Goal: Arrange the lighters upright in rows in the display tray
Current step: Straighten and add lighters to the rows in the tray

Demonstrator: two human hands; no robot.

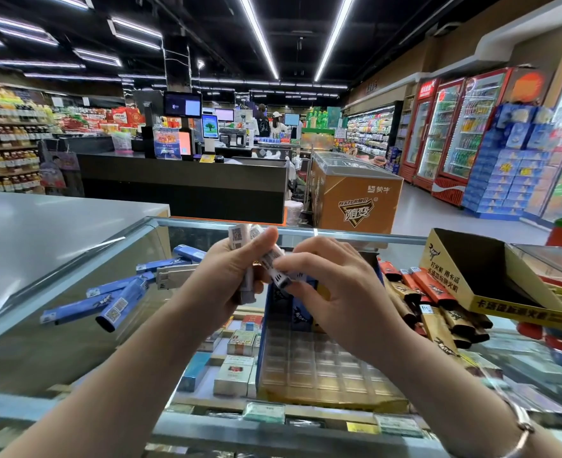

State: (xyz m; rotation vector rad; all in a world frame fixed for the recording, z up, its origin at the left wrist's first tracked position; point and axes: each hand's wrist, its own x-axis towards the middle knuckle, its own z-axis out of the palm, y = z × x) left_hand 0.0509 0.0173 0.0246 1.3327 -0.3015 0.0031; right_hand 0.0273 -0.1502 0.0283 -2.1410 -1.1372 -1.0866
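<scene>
Left hand (pixel 230 272) curled round a small bundle of white lighters (pixel 240 236), held above the glass counter (pixel 58 292), labelled ends poking up past the fingers. Right hand (pixel 332 285) close beside it, fingertips pinching one white lighter (pixel 273 264) that slants between the two hands, apparently being drawn out of the bundle or turned the right way up; cannot tell which.

Only one view, the head camera, looking down over both forearms. Directly under the hands, the display tray (pixel 325 375): a gold grid of small square cells with a blue card back. A few blue lighters (pixel 301 314) seemingly standing at the tray's far edge beneath the right hand, partly hidden; nearly all the near cells visibly vacant. Left of the hands, loose blue lighters (pixel 114 302) scattered flat on the glass, with one white lighter among them. Right of the tray, a heap of red and tan lighters (pixel 431 302) lying flat, and beyond it an open yellow-and-black carton (pixel 491 276). Cigarette packs (pixel 236 358) visible inside the case beneath the glass.

By the look of it, early in the job: barely a row begun, the white bundle not yet seated, and all the blue, red and tan lighters on the counter left to stand up in the cells.
</scene>
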